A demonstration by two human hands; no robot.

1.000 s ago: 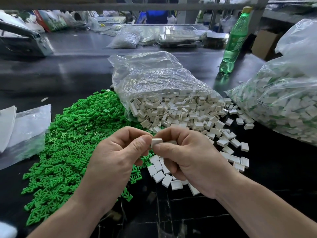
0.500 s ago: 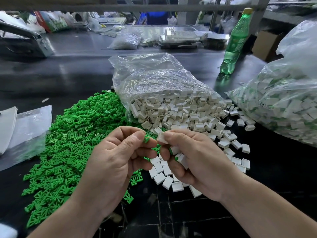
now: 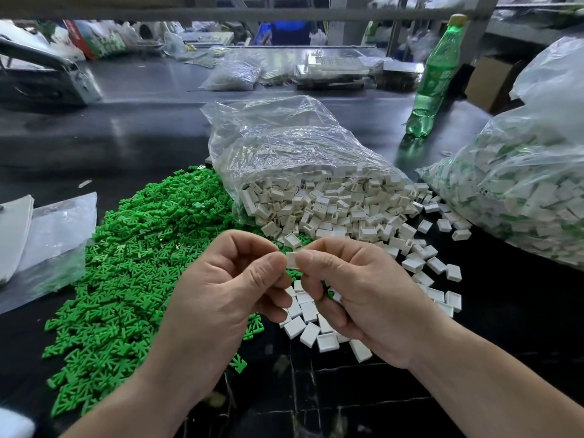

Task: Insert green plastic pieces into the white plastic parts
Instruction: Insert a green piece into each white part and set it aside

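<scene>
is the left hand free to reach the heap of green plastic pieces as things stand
Probably yes: the heap of green plastic pieces lies uncovered just beside the left hand, nothing between. But it now pinches the small white plastic part together with the right hand.

Pile (image 3: pixel 126 263) left of bag (image 3: pixel 284 147) (bottle (image 3: pixel 436 77) behind)

One white part (image 3: pixel 292 260) pinched between left hand (image 3: pixel 227 298) and right hand (image 3: pixel 357 295), above dark worktop (image 3: pixel 505 311); green pieces (image 3: pixel 132 248) heaped beside left hand; clear bag (image 3: pixel 300 153) spilling white parts (image 3: pixel 347 213) behind
</scene>
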